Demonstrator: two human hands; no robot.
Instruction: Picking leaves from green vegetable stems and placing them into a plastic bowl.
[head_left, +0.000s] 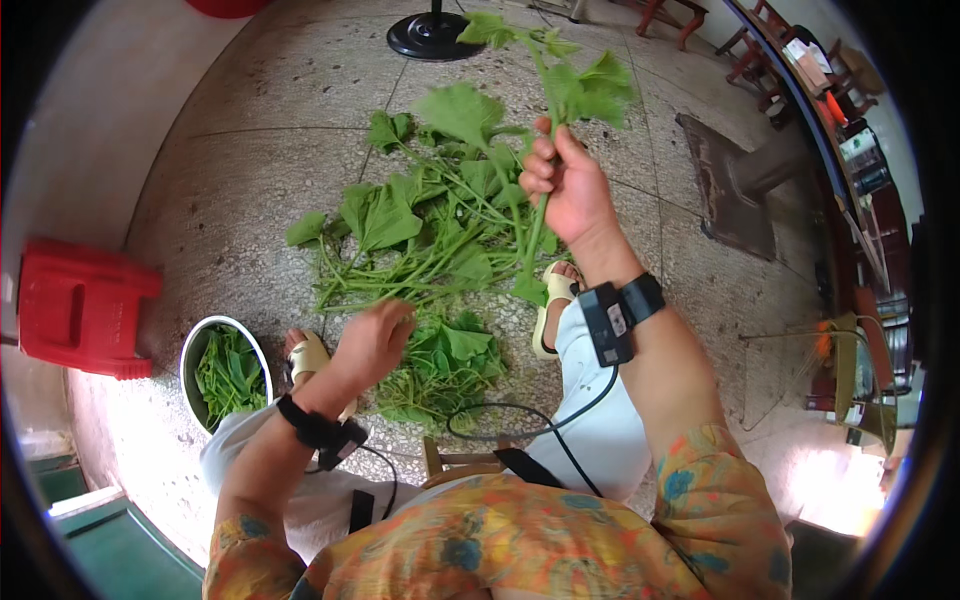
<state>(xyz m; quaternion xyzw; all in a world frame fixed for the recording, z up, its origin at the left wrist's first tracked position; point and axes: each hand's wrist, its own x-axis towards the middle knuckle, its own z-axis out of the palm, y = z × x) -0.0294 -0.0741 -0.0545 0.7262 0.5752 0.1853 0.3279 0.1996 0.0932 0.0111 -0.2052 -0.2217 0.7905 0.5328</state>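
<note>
My right hand (566, 176) grips a long green leafy vine stem (537, 232), lifted above the floor. Broad lobed leaves fan out from its upper end, slightly blurred. Below it spreads a loose heap of cut leafy vines (420, 232), their stalks crossing each other. My left hand (375, 341) hovers between that heap and a smaller pile of leaves and thin tendrils (442, 367) between my feet. Its fingers are curled, and whatever they may hold is hidden. To the left, a metal basin (189, 375) contains green leaves and stalks (231, 375).
A red plastic stool (86, 307) lies at the left wall. A black round stand base (431, 37) is at the far side, and a dark metal table base (724, 184) at right. Cables (487, 435) run from my wrist devices. My sandalled feet (555, 300) flank the small pile.
</note>
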